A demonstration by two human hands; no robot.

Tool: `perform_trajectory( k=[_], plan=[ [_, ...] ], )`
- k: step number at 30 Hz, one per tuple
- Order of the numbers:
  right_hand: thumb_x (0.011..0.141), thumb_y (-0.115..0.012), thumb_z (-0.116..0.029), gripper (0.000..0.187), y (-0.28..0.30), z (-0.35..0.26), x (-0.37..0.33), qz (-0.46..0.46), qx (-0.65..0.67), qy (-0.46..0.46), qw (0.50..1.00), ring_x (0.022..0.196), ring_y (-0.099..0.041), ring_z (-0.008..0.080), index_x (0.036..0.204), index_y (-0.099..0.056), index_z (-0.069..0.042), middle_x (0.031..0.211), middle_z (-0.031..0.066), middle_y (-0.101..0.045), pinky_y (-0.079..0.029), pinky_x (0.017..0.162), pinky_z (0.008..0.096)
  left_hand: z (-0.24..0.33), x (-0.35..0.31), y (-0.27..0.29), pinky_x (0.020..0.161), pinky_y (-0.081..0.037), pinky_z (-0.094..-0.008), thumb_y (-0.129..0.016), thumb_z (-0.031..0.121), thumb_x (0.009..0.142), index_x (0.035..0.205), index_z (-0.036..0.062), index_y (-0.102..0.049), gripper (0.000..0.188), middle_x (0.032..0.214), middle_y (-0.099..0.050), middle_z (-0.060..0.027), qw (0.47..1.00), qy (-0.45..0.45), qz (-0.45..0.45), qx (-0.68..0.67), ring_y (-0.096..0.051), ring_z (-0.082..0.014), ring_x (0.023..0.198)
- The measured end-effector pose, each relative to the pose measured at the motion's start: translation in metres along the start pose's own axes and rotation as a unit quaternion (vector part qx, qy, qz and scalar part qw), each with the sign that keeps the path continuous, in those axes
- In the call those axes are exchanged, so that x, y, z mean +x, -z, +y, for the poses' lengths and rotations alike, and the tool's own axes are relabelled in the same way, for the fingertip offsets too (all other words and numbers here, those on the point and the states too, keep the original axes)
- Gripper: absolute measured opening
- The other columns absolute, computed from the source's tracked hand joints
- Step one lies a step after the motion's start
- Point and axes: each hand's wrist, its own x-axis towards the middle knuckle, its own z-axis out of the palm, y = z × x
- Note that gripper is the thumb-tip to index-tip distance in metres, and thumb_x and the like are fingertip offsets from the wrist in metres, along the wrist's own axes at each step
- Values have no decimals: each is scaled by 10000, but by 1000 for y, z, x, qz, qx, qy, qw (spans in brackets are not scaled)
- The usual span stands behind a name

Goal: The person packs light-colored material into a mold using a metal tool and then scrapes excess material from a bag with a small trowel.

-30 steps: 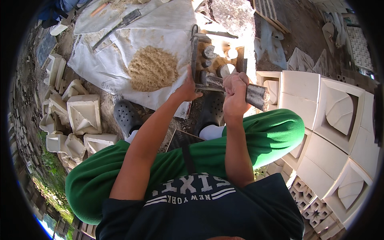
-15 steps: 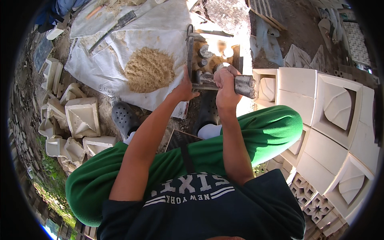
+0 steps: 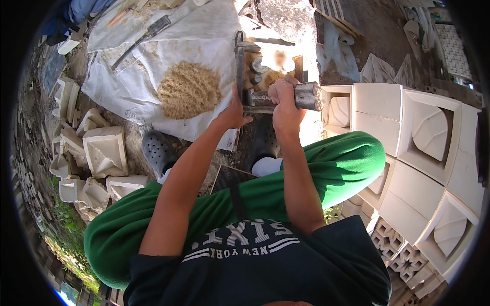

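A rectangular metal mould (image 3: pixel 240 71) with sand-coloured fill and grey metal pieces in it lies between the sacks and a sunlit slab. My left hand (image 3: pixel 233 113) grips the mould's near left corner, its thumb stretched toward the near edge and the other fingers partly hidden. My right hand (image 3: pixel 284 98) is wrapped round a metal rammer (image 3: pixel 308 97). Its thick round end points right and its thinner part points left, over the near side of the mould. The hand and tool hide part of the fill.
A heap of sand (image 3: pixel 188 90) lies on white sacking (image 3: pixel 138 94) at left, with a long-handled tool (image 3: pixel 140 43) beyond it. Cast pale blocks (image 3: pixel 105 151) are piled on the left. Stacked pale blocks (image 3: pixel 377 104) form a wall at right. My shoes (image 3: pixel 158 150) flank the work.
The rammer and my right hand have shifted slightly left and up in the picture, and the tool's tilt has changed a little. My left hand stays at the mould's corner.
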Motion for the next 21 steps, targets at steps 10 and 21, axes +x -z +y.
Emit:
perform_trajectory(
  k=[10, 21],
  plan=[
    [820, -469, -30, 278, 8, -11, -6, -19, 24, -11, 999, 532, -288, 82, 601, -311, -94, 584, -9, -319, -279, 527, 251, -3, -1, -3, 1082, -319, -415, -777, 287, 752, 1336, 11, 379, 1324, 1454, -185, -367, 999, -34, 34, 4, -310, -439, 1335],
    [828, -485, -39, 233, 20, -24, -27, -69, 87, 75, 991, 550, -344, 76, 603, -423, -37, 582, 7, -427, -273, 504, 234, 5, -2, 2, 999, -399, -430, -755, 320, 773, 1347, 26, 375, 1301, 1332, -385, -388, 999, 45, -29, 3, -474, -457, 1190]
  ],
)
